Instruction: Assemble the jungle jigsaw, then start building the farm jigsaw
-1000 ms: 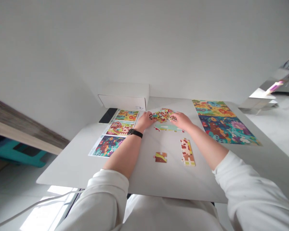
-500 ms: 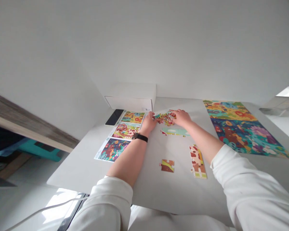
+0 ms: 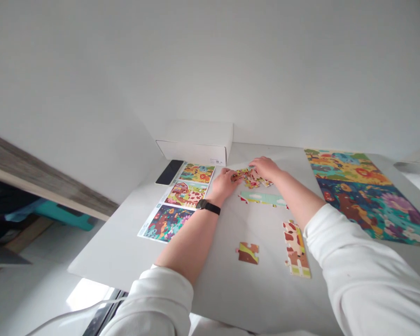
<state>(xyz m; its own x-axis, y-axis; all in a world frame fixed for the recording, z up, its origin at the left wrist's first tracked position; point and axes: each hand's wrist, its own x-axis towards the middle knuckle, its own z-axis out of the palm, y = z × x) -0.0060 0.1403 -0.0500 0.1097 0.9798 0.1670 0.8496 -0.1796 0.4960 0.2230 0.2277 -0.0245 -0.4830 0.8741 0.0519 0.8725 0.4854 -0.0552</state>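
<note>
A heap of loose colourful puzzle pieces (image 3: 249,178) lies on the white table (image 3: 126,242), far from me. My left hand (image 3: 225,183), with a black watch on the wrist, rests at the heap's left side, fingers curled onto the pieces. My right hand (image 3: 264,166) lies over the heap's right side, fingers bent down into it. Nearer to me lie a joined strip of pale blue and green pieces (image 3: 262,199), a joined brown-and-cream strip (image 3: 296,249) and one brown piece (image 3: 248,252).
A sheet of three reference pictures (image 3: 180,196) lies at left, a black phone (image 3: 169,171) beside it. A white box (image 3: 196,140) stands against the wall. Two finished puzzles (image 3: 357,189) lie at right. A wooden ledge (image 3: 38,182) runs along the left.
My view has shifted, so the table appears further right and lower. Both hands stay in the heap, and the right hand has reached a little further over it.
</note>
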